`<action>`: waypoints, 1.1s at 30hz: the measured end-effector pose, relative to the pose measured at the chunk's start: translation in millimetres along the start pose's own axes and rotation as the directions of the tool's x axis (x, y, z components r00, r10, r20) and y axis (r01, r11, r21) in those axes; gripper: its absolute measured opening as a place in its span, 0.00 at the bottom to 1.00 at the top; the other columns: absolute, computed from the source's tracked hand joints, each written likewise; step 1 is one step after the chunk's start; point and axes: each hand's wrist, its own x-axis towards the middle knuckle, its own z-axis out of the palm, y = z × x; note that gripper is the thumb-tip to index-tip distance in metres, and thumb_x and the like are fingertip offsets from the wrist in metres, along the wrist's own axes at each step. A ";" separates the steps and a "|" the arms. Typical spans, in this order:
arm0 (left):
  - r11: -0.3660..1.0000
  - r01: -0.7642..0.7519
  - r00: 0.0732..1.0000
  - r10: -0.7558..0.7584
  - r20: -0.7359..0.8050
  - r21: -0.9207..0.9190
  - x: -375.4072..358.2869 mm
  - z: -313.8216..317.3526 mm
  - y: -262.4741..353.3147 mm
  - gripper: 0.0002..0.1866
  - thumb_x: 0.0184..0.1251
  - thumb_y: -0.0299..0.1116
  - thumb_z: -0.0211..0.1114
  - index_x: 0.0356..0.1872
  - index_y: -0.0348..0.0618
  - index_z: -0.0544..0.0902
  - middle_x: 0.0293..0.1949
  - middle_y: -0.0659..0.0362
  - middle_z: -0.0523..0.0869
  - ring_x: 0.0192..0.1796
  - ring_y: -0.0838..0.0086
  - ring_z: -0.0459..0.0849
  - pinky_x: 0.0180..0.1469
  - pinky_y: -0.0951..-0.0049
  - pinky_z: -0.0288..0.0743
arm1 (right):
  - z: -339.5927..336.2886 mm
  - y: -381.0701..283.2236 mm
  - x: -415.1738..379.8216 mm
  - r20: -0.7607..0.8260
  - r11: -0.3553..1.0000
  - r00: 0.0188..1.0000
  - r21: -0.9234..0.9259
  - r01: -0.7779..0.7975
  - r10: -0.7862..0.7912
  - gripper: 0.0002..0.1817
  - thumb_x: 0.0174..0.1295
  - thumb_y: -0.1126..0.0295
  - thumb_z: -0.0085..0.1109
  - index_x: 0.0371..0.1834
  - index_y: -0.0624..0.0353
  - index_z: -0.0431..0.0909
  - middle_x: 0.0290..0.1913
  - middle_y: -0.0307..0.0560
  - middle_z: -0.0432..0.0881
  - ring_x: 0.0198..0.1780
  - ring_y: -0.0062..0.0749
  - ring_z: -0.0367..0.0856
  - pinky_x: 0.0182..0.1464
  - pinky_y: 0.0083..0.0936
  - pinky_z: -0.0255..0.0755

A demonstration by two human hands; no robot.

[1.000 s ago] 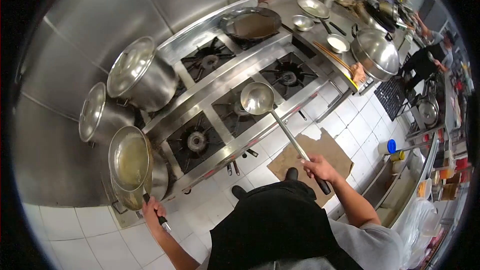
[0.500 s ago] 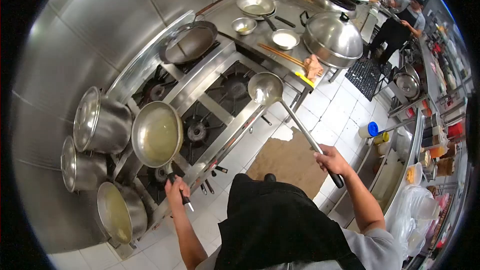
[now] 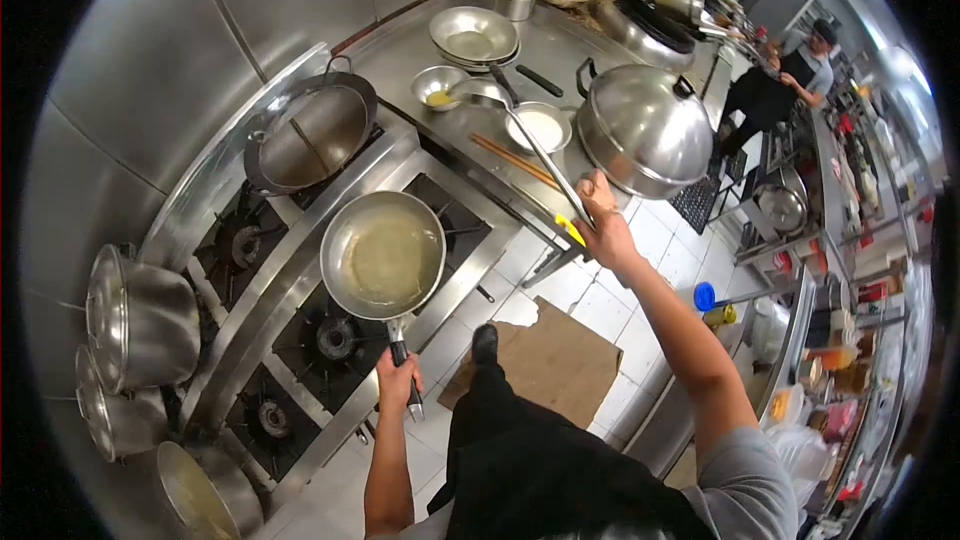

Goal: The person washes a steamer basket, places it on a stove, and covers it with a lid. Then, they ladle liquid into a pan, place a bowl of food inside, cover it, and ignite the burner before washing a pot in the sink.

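Head view: your left hand is closed around the black handle of the frying pan, which sits just beyond it, over the stove, with a thin layer of pale yellowish liquid inside. Your right hand grips the ladle, whose shaft slants away from you to the left and passes over the near side of the bowl of white contents. The ladle's head is at the small metal bowl holding something yellow; you can't tell whether the two touch. Wooden sticks lie on the counter to the left of your right hand, and the domed lid is just beyond that hand. Past your left hand and the pan, on the back of the stove, rests a wok. Two lidded pots stand well to the left of your left hand. Far beyond your right hand, a co-worker stands in dark clothing.
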 end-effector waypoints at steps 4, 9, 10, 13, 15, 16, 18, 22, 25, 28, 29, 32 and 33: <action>0.993 0.023 1.000 -0.021 -0.019 0.112 27.3 21.7 -20.1 0.04 0.65 0.21 0.58 0.34 0.38 0.71 0.17 0.59 0.74 0.12 0.74 0.74 0.15 0.73 0.69 | 44.5 13.5 82.3 0.202 0.973 0.967 -0.197 -0.118 0.158 0.24 0.63 0.60 0.60 0.63 0.51 0.74 0.38 0.63 0.84 0.44 0.60 0.83 0.47 0.51 0.73; 0.975 0.092 0.996 -0.090 -0.018 0.203 38.5 51.0 -24.0 0.06 0.65 0.24 0.62 0.31 0.38 0.73 0.14 0.60 0.75 0.12 0.74 0.75 0.16 0.73 0.70 | 113.6 58.5 137.8 0.193 0.985 0.976 -0.154 -0.075 0.105 0.25 0.65 0.59 0.59 0.66 0.48 0.72 0.45 0.61 0.83 0.43 0.60 0.83 0.46 0.50 0.76; 0.977 0.120 0.993 -0.119 -0.016 0.175 40.4 55.7 -19.9 0.06 0.65 0.24 0.62 0.31 0.38 0.73 0.14 0.60 0.75 0.12 0.74 0.75 0.16 0.73 0.70 | 119.3 62.9 146.0 0.210 0.985 0.971 -0.146 -0.088 0.117 0.25 0.65 0.58 0.59 0.65 0.48 0.72 0.46 0.60 0.83 0.45 0.59 0.83 0.46 0.48 0.77; 0.976 0.142 0.990 -0.137 -0.041 0.163 45.3 69.5 -13.4 0.06 0.65 0.24 0.62 0.32 0.37 0.72 0.14 0.59 0.74 0.12 0.74 0.74 0.15 0.72 0.71 | 124.9 68.7 156.4 0.199 0.996 0.977 -0.069 -0.057 0.070 0.24 0.62 0.59 0.63 0.61 0.50 0.74 0.43 0.57 0.82 0.44 0.57 0.82 0.45 0.46 0.76; 0.976 0.143 0.989 -0.137 -0.050 0.166 49.5 76.8 -12.3 0.07 0.66 0.24 0.62 0.32 0.38 0.72 0.14 0.59 0.74 0.12 0.74 0.74 0.15 0.72 0.71 | 122.3 71.7 155.7 0.194 0.996 0.978 -0.059 -0.064 0.075 0.23 0.61 0.61 0.64 0.59 0.51 0.75 0.43 0.57 0.81 0.43 0.56 0.82 0.45 0.46 0.76; 0.976 0.138 0.990 -0.130 -0.059 0.166 49.5 80.8 -12.4 0.07 0.67 0.24 0.61 0.32 0.38 0.72 0.15 0.59 0.74 0.11 0.73 0.74 0.15 0.72 0.71 | 117.2 68.7 150.3 0.102 0.996 0.993 -0.061 0.068 -0.062 0.22 0.59 0.65 0.64 0.57 0.52 0.75 0.42 0.55 0.80 0.42 0.56 0.81 0.44 0.45 0.75; 0.985 0.130 0.990 -0.124 -0.061 0.109 50.6 89.9 -12.1 0.05 0.67 0.23 0.58 0.32 0.37 0.72 0.16 0.59 0.74 0.12 0.74 0.73 0.15 0.73 0.70 | 99.5 57.3 134.6 -0.038 0.964 0.964 -0.067 0.259 -0.262 0.16 0.57 0.73 0.63 0.50 0.56 0.77 0.40 0.54 0.77 0.40 0.53 0.77 0.43 0.42 0.74; 0.982 0.156 0.987 -0.160 -0.023 -0.110 53.6 88.2 -28.9 0.08 0.73 0.32 0.58 0.36 0.40 0.71 0.16 0.59 0.75 0.11 0.73 0.74 0.14 0.74 0.70 | 65.0 54.6 38.7 0.315 0.997 0.948 0.049 -0.058 0.040 0.09 0.62 0.74 0.58 0.45 0.57 0.78 0.41 0.55 0.77 0.44 0.52 0.80 0.44 0.43 0.76; 0.937 0.223 0.974 -0.226 0.023 -0.268 49.9 83.0 -29.6 0.27 0.77 0.54 0.48 0.50 0.36 0.75 0.27 0.53 0.83 0.24 0.65 0.84 0.25 0.68 0.79 | 59.0 72.1 -12.2 0.393 0.979 0.898 -0.033 -0.200 0.196 0.09 0.63 0.73 0.59 0.45 0.57 0.79 0.42 0.54 0.79 0.44 0.54 0.82 0.46 0.43 0.77; 0.884 0.248 0.969 -0.229 0.096 -0.397 48.3 52.3 -74.7 0.32 0.77 0.58 0.42 0.58 0.34 0.72 0.41 0.46 0.85 0.42 0.55 0.88 0.37 0.59 0.84 | 66.7 90.8 -24.5 0.327 0.983 0.932 0.048 -0.180 0.154 0.11 0.62 0.71 0.60 0.48 0.56 0.79 0.45 0.55 0.78 0.46 0.55 0.81 0.47 0.43 0.77; 0.831 0.290 0.952 -0.303 0.050 -0.475 51.3 36.5 -111.7 0.31 0.77 0.57 0.44 0.59 0.35 0.72 0.45 0.44 0.84 0.47 0.52 0.86 0.42 0.56 0.84 | 60.0 85.1 -18.4 0.314 0.982 0.933 0.012 -0.189 0.175 0.14 0.60 0.70 0.63 0.49 0.56 0.78 0.47 0.54 0.77 0.47 0.54 0.80 0.49 0.42 0.77; 0.747 0.274 0.960 -0.256 0.118 -0.606 55.5 19.5 -197.8 0.26 0.75 0.47 0.49 0.62 0.36 0.72 0.61 0.40 0.76 0.69 0.47 0.70 0.69 0.45 0.66 | 55.2 94.5 -7.7 0.273 0.995 0.958 -0.064 -0.078 0.093 0.18 0.58 0.70 0.65 0.53 0.55 0.78 0.48 0.52 0.77 0.50 0.51 0.79 0.51 0.40 0.76; 0.728 0.259 0.966 -0.203 0.160 -0.635 61.2 28.7 -201.8 0.24 0.76 0.43 0.50 0.63 0.37 0.71 0.64 0.41 0.74 0.70 0.47 0.68 0.71 0.45 0.64 | 59.6 99.4 -9.0 0.304 0.997 0.952 -0.079 -0.011 0.035 0.20 0.57 0.70 0.65 0.54 0.55 0.78 0.49 0.52 0.76 0.50 0.51 0.78 0.52 0.41 0.75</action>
